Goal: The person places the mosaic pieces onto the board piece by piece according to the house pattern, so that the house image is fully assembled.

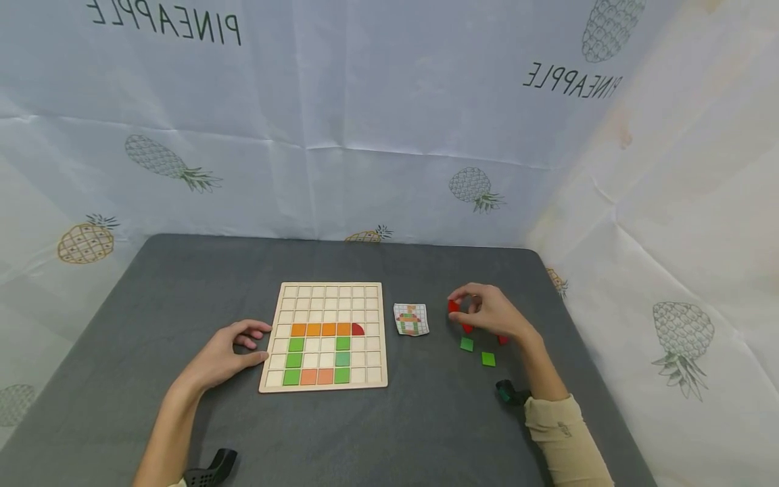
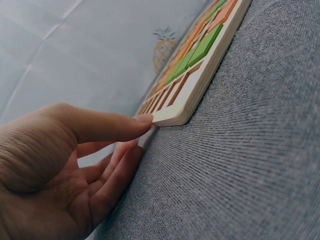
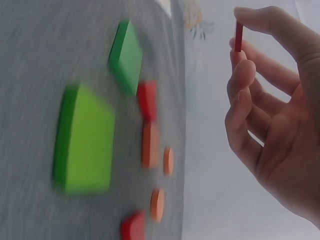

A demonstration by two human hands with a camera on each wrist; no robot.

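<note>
– where is the red piece (image 1: 454, 306)?

– in the right hand (image 1: 493, 310), pinched between thumb and finger; by the right wrist view it seems to be up off the table (image 1: 426, 433).

– and the left hand (image 1: 222, 353)?

– relaxed, thumb and fingers apart, tips at the nearest edge of the wooden board (image 1: 329, 293). the board lies just right of that hand, and a printed card (image 1: 411, 319) sits between it and the right hand.

– how might the person do this step well?

– a light pinch on so thin a piece seems best, since a hard squeeze could flip it. turning it is probably easier in the fingertips, off the table. the left hand would do well to stay gentle, so the orange row (image 1: 328, 329) isn't jogged.

– what else is near the right hand?

– two green tiles (image 1: 489, 359) on the person's side of it, red pieces (image 1: 502, 339) under and beside it, and some orange pieces (image 3: 150, 145) (too blurred in the right wrist view to tell their exact shapes).

– any writing?

– on the cloth (image 1: 389, 101) beyond both hands: "pineapple", twice, in mirrored capitals. a small mark on the right sleeve (image 1: 566, 439) can't be read.
</note>
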